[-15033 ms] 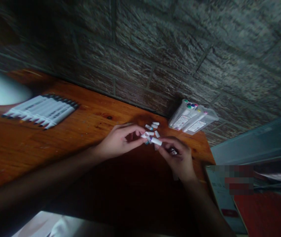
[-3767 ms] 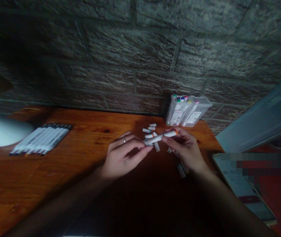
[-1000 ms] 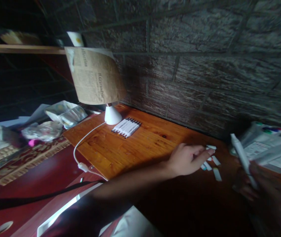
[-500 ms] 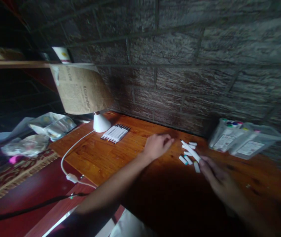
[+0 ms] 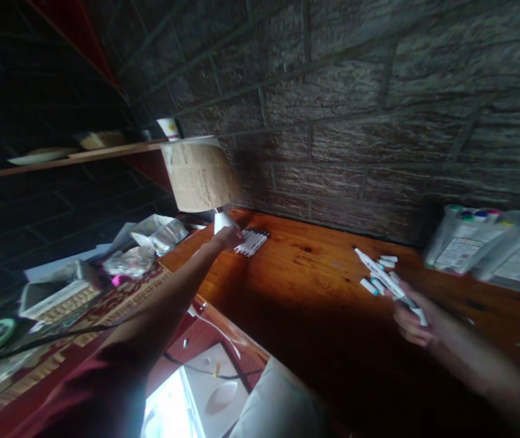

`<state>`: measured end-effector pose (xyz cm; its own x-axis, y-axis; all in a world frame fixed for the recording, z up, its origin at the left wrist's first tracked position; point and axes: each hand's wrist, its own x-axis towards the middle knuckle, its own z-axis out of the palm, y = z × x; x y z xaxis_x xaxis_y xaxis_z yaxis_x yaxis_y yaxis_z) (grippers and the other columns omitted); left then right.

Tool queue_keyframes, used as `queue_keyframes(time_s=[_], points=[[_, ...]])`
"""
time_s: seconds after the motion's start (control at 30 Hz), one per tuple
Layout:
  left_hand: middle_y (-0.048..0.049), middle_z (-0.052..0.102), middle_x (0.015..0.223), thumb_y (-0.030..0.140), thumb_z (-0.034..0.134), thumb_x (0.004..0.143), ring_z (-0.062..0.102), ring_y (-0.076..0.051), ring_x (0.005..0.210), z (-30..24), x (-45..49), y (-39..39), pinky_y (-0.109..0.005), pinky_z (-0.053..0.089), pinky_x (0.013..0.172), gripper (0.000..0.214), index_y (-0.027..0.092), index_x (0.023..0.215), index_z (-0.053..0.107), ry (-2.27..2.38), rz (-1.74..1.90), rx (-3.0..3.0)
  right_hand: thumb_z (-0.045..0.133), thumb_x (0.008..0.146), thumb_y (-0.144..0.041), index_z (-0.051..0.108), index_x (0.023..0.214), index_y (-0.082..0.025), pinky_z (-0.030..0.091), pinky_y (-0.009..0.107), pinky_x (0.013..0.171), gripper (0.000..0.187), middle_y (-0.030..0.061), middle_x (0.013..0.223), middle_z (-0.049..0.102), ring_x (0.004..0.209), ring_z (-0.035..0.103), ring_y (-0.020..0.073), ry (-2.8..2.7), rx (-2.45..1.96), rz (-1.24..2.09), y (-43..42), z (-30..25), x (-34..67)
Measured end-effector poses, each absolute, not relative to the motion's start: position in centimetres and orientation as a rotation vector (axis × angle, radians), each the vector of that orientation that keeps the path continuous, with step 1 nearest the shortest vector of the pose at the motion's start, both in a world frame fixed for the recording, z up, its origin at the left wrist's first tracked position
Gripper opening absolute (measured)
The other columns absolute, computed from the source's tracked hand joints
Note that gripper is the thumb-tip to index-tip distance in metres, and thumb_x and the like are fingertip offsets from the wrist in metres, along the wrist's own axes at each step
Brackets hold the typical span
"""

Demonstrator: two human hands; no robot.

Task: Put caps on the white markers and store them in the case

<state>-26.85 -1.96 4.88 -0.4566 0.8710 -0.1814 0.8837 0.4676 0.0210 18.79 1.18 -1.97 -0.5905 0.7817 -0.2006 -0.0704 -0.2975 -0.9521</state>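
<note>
My left hand [image 5: 229,236] is stretched far out to the left end of the wooden desk [image 5: 305,267], touching the near end of a row of white markers [image 5: 252,241] beside the lamp base [image 5: 222,219]. Its fingers are too small and dim to read. My right hand [image 5: 410,319] rests low on the desk at the right, fingers closed round a long white marker [image 5: 385,281] that points up and left. Several loose white marker caps [image 5: 375,277] lie just beyond it.
Two clear plastic marker cases [image 5: 488,252] stand against the brick wall at the right. A lamp with a paper shade [image 5: 200,175] stands at the desk's left end under a shelf [image 5: 72,159]. Bags and clutter [image 5: 145,243] lie left of the desk on a patterned cloth.
My left arm has reached from the caps across the desk to the row of markers by the lamp. My right hand still holds the marker. The view has swung left.
</note>
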Motion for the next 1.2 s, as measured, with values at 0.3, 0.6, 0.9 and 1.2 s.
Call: queue_keyframes(time_s=[0.3, 0.6, 0.9, 1.2], points=[[-0.0107, 0.06, 0.125, 0.033, 0.06, 0.094, 0.063, -0.024, 0.107, 4.0, -26.9, 0.3, -0.044, 0.055, 0.089, 0.035, 0.017, 0.125, 0.058, 2.522, -0.029, 1.445, 0.062, 0.074, -0.074, 0.061, 0.08, -0.023, 0.017, 0.019, 0.032, 0.051, -0.013, 0.041, 0.021, 0.032, 0.008, 0.0046, -1.27, -0.81, 2.325, 3.0, -5.1, 19.2], [-0.0067, 0.069, 0.09, 0.04, 0.057, 0.091, 0.064, -0.018, 0.082, 6.5, -23.2, -1.3, -0.029, 0.052, 0.072, 0.033, 0.012, 0.1, 0.07, 2.111, 0.811, 1.504, 0.06, 0.087, -0.06, 0.061, 0.095, -0.02, 0.024, 0.019, 0.041, 0.041, -0.0091, 0.053, 0.037, 0.041, 0.024, 0.0052, -1.182, -0.919, 2.306, -1.0, -2.6, 18.7], [-0.0009, 0.061, 0.069, 0.042, 0.075, 0.073, 0.054, -0.011, 0.06, 3.5, -10.6, 0.4, -0.023, 0.044, 0.06, 0.03, 0.015, 0.077, 0.064, 1.198, 1.425, 1.402, 0.069, 0.078, -0.065, 0.063, 0.095, -0.017, 0.019, 0.019, 0.043, 0.051, -0.0089, 0.054, 0.038, 0.044, 0.023, 0.0036, -1.133, -0.937, 2.113, -0.8, -2.2, 17.2], [-0.003, 0.069, 0.078, 0.031, 0.079, 0.075, 0.061, -0.016, 0.075, 1.6, -6.6, 0.7, -0.028, 0.049, 0.074, 0.019, 0.016, 0.082, 0.071, 0.998, 1.339, 1.477, 0.075, 0.081, -0.05, 0.069, 0.102, -0.018, 0.023, 0.018, 0.047, 0.039, -0.0029, 0.074, 0.051, 0.049, 0.029, 0.001, -0.951, -0.81, 1.932, 0.4, -0.8, 18.6]])
